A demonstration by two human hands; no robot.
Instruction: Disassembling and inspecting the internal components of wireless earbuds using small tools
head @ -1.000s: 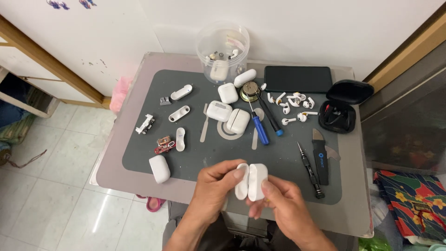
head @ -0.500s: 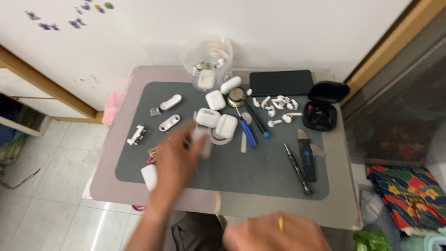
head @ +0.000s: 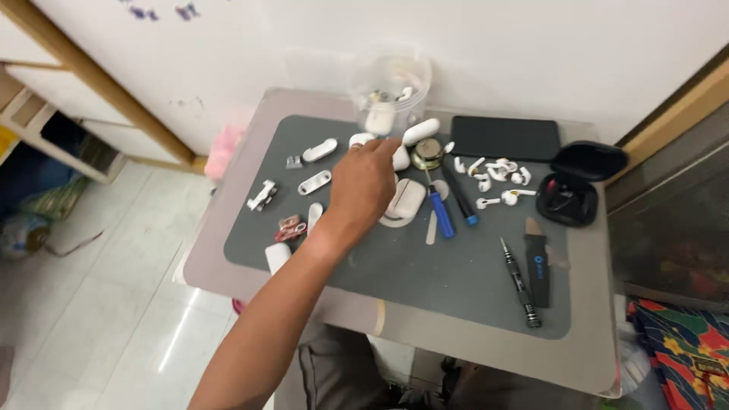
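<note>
My left hand (head: 363,190) reaches across the grey work mat (head: 425,266), its back to the camera and its fingers curled. The fingertips touch a white earbud case piece (head: 401,158) just below the clear plastic tub (head: 391,91). Whether the hand grips anything is hidden under the palm. Another white case (head: 407,199) lies right of the hand on a round pad. White case shells (head: 319,149) and a small white case (head: 277,257) lie to the left. My right hand is out of sight.
Loose white earbuds (head: 493,175), a black phone (head: 505,138) and an open black earbud case (head: 577,186) sit at the right. A blue-handled tool (head: 440,212), a screwdriver (head: 519,281) and a black pry tool (head: 538,262) lie on the mat. A wooden shelf (head: 68,114) stands left of the table (head: 592,357).
Both hands held a white case near the table's front edge. My left hand has since reached forward to the cases by the tub, and my right hand has dropped out of view.
</note>
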